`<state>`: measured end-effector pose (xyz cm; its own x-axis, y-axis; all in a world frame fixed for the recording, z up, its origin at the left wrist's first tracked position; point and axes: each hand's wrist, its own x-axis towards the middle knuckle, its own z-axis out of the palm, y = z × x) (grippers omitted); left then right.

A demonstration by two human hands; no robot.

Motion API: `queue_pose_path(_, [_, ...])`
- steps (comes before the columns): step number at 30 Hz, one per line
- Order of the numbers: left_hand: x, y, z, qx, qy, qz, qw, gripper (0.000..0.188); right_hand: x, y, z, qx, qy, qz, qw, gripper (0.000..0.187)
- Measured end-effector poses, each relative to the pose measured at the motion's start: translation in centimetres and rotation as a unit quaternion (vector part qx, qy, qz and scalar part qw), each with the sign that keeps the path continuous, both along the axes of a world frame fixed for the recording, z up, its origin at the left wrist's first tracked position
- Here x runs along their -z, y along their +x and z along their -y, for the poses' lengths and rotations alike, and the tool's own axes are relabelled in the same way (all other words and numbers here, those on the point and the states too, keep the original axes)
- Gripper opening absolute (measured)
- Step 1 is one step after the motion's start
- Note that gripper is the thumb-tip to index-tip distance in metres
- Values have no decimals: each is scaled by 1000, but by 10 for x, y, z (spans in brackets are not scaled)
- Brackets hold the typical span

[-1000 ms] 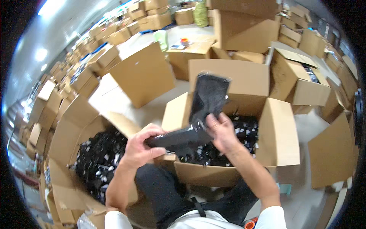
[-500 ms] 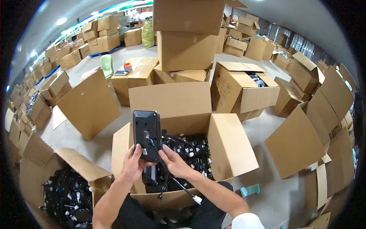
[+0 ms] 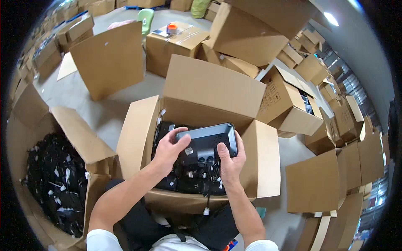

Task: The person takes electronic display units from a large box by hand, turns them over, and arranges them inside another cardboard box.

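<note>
Across both hands lies a black rectangular electronic device (image 3: 211,138), tilted, with two round sockets on the face toward me. A dark cable with a white plug (image 3: 206,211) hangs below it over the box's front edge. My left hand (image 3: 169,148) closes around the device's left end, thumb on its face. Gripping the right end is my right hand (image 3: 230,161), thumb pressed on the face and fingers behind. Beneath is an open cardboard box (image 3: 213,85) holding several black devices and cables (image 3: 184,178), partly hidden by my hands and the held device.
At my left stands an open carton (image 3: 98,188) with a heap of black parts (image 3: 58,184). Beyond are a taped carton (image 3: 176,44) bearing an orange tape roll (image 3: 171,29), a green chair (image 3: 145,21) and a partly open carton (image 3: 289,104). Tall open cartons (image 3: 314,180) stand at right.
The view has tilted and turned. Half a second ago a black device stood upright in my hands; now one lies sideways, sockets showing. My right hand has moved to its right end.
</note>
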<state>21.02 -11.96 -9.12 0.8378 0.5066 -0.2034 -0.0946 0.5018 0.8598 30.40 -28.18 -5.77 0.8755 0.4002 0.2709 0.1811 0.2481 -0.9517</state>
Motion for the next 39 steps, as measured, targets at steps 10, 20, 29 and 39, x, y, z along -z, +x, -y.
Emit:
queue_pose_path(10, [49, 13, -5, -87, -95, -67, 989, 31, 26, -9, -13, -9, -186, 62, 980, 64])
queue_pose_path(20, [6, 12, -41, 100, -36, 102, 989, 63, -18, 36, -19, -112, -34, -102, 988, 53])
queue_pose_path(29, [25, 18, -59, 149, 331, -113, 925, 18, 13, 97, -23, -86, 43, -256, 962, 42])
queue_pose_path(39, [83, 11, -74, 213, 851, -196, 439, 8, 237, 34, 8, -382, -337, -470, 721, 49])
